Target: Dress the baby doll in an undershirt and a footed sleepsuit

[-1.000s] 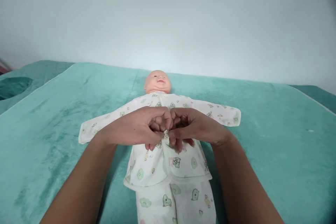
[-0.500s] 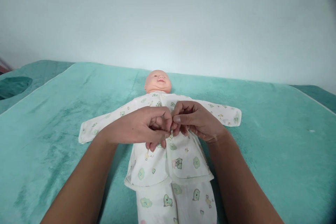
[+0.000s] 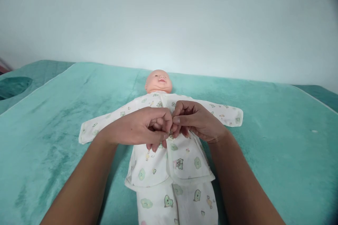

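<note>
A baby doll (image 3: 158, 81) lies on its back, its head away from me. It wears a white baby jacket (image 3: 150, 172) printed with green bears and clouds, sleeves spread out to both sides. Matching baby trousers (image 3: 158, 207) show below the hem. Over the chest, my left hand (image 3: 148, 126) pinches the jacket's front edge between thumb and forefinger. Touching it from the other side, my right hand (image 3: 192, 121) is closed in a pinch at the same front opening. The fingers hide the exact spot of cloth, and any fastener there.
A teal plush cover (image 3: 277, 154) lies under the doll. Behind it rises a pale wall (image 3: 169, 17). A darker green quilted cloth (image 3: 16, 88) is at the far left. A small white speck (image 3: 314, 131) lies at the right.
My right hand has risen a little from the lower front opening, its fingers regripping higher. The jacket's lower right front has shifted slightly right. My left hand has stayed almost in place.
</note>
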Motion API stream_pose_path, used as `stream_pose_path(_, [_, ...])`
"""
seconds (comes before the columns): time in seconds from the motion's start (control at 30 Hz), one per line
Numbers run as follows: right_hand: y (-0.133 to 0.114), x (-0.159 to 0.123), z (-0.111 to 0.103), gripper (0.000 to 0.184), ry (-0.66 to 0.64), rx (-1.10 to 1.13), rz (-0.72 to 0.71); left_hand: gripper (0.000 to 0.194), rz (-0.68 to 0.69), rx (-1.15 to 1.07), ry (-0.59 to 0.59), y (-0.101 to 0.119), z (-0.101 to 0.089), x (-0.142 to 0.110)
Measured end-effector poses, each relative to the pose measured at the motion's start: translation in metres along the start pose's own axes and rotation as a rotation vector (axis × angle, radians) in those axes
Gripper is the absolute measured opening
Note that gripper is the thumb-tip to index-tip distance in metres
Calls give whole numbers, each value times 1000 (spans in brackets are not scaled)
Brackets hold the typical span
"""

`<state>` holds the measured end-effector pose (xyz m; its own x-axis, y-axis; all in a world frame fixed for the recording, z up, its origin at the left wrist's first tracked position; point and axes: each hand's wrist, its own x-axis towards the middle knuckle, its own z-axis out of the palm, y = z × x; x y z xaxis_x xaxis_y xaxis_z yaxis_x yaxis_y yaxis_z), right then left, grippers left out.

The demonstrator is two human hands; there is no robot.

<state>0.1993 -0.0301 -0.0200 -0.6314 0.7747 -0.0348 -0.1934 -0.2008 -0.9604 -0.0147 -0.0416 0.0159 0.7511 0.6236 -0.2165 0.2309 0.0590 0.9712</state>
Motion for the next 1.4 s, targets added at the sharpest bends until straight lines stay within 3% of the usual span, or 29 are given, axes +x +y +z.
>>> stream_pose_path(0.67, [-3,-3,2,13,-53,-91,-16,12,-31,58,16,1,-1,-1])
stream_pose_path(0.9, [-2,-3,3,13,-51,-70,-19,12,-11,-14,10,-3,-2,0])
stream_pose_path(1.4, [7,1,-4,20,-39,153,-95,15,40,-55,17,-5,-4,0])
